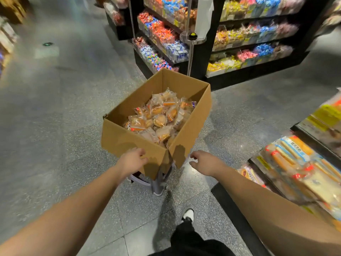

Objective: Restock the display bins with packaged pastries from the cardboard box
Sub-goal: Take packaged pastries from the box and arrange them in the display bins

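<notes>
Nearest the camera, a black trouser leg (186, 237) and a white-and-black shoe (188, 215) stand on grey speckled floor (55, 126) between the two outstretched forearms. Ahead of them, the left hand (132, 160) lies against the near wall of the cardboard box (125, 139), fingers curled toward its lower edge; whether it grips cannot be told. The right hand (202, 161) hangs just right of the box's near corner, fingers loosely curled, holding nothing and not touching the cardboard. Below that corner, part of a pale stool or stand (156, 183) shows under the box. Beyond both hands, packaged pastries (158, 117) heap in the open box, well below its rim. Right of the right hand, display bins (295, 163) of wrapped bakery goods edge the aisle. Left of the left hand, bare floor stretches wide. Farthest off, black candy shelves (239, 43) rise behind the box.
</notes>
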`<state>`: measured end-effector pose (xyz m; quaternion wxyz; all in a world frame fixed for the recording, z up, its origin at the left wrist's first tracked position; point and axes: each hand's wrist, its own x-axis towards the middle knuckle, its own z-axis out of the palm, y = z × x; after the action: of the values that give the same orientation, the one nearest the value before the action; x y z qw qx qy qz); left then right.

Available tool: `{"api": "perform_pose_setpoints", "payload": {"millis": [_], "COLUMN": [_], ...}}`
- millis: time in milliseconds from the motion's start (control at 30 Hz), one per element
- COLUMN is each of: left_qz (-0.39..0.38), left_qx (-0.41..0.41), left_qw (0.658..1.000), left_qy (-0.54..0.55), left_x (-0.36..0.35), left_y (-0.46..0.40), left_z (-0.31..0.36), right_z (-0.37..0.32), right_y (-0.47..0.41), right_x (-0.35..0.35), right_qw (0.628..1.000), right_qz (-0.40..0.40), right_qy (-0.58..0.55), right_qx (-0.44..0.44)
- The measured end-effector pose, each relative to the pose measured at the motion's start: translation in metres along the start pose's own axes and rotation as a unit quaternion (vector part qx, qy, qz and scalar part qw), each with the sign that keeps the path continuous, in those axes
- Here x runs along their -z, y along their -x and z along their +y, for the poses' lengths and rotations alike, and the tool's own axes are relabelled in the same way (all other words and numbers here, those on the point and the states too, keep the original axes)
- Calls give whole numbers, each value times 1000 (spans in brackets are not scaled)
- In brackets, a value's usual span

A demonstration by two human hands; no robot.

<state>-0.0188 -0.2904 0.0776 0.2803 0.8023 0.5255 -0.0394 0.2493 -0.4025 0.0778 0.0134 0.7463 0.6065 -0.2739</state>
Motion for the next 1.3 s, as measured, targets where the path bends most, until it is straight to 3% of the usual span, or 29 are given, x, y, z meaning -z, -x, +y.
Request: {"api": "perform_pose_setpoints", "payload": {"millis": [200,433,667,833,1000,1133,1300], "left_qz": [19,46,12,-20,14,12,27], "left_qx": [32,138,353,411,456,442,429], "left_qw": [995,979,905,851,826,827,799], "left_qy": [90,142,238,327,331,347,420], "left_x": [21,60,59,36,23,16,9], "left_y": [-72,-201,-299,-332,-343,-344,-347], "left_z": [-8,-13,-34,-62,-76,-72,-70], "right_z": [0,-1,2,6,7,6,7], "right_y": [-83,-220,-352,-422,-458,-470,-482], "right_x": [23,73,117,127,123,117,115], "right_qw": [1000,1000,998,991,992,954,893], "right_qz": [3,3,33,60,7,21,14], "right_qy": [0,-2,-39,-86,-91,-258,-392], "right_qx": [10,-13,-48,-83,-89,-153,-222]}}
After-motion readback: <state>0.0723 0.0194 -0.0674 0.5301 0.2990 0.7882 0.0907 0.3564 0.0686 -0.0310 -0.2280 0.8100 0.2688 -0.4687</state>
